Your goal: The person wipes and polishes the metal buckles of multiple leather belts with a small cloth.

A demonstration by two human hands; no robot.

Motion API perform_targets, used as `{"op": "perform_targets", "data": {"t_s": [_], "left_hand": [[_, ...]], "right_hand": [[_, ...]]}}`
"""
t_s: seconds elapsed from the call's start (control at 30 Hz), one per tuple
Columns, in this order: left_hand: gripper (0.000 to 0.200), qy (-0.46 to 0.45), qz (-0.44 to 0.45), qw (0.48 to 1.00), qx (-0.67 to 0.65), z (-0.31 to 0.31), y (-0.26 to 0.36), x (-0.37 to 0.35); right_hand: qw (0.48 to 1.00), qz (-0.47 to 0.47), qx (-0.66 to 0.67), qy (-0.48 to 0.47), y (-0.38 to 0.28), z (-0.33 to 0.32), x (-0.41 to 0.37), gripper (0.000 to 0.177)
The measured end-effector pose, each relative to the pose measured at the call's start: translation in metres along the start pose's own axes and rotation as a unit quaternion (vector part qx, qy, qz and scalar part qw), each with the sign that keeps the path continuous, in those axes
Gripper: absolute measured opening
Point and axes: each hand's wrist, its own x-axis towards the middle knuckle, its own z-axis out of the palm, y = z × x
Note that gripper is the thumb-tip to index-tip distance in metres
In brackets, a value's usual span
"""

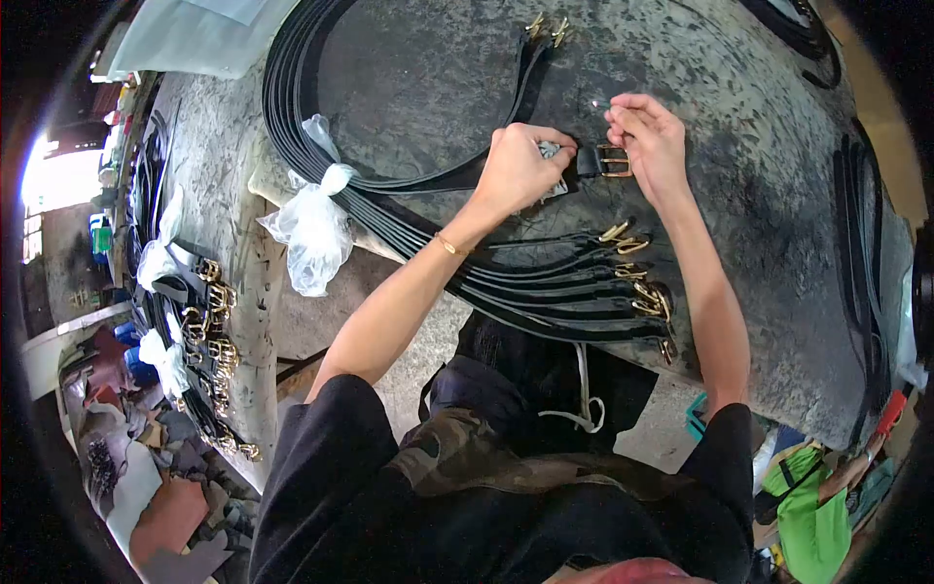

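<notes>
Black belt end (587,163) on worktable (418,88), between my two hands. Gold-toned buckle (615,162) just beside my right hand (650,141), nearer of two. Visible strap's long axis: sideways, from buckle toward my left hand (530,165). Left fingers closed about small grey item (551,151); right thumb and forefinger close together, bright speck (594,104) near tips, pinch contents: cannot tell.

Bare hands (520,167) (658,146), two; thin gold-coloured bracelet (448,243), one; knotted translucent plastic tie (309,219) on central black belt bundle (290,83), one.
</notes>
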Motion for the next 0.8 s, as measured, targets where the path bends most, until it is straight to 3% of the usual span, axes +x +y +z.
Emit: {"op": "perform_targets", "data": {"t_s": [0.07,0.13,0.23,0.37,0.53,0.8], "left_hand": [[0.017,0.132,0.129,0.982,0.031,0.009,-0.013,-0.006],[0.015,0.143,0.123,0.982,0.024,0.009,-0.013,-0.011],[0.014,0.15,0.124,0.98,0.035,0.008,-0.01,-0.012],[0.015,0.13,0.066,0.989,0.003,0.006,-0.005,-0.013],[0.015,0.145,0.11,0.983,0.01,0.008,-0.01,-0.012],[0.015,0.144,0.102,0.984,0.001,0.008,-0.011,-0.012]], "right_hand": [[0.995,-0.04,-0.09,0.01,0.01,-0.011,-0.001,0.009],[0.987,-0.055,-0.149,0.027,0.007,0.002,-0.011,0.004],[0.936,-0.11,-0.332,-0.04,0.008,0.011,-0.02,0.008],[0.915,-0.158,-0.367,-0.057,0.01,0.014,-0.02,0.012],[0.901,-0.169,-0.393,-0.074,0.007,0.016,-0.02,0.013],[0.891,-0.176,-0.41,-0.083,0.006,0.017,-0.02,0.013]]}}
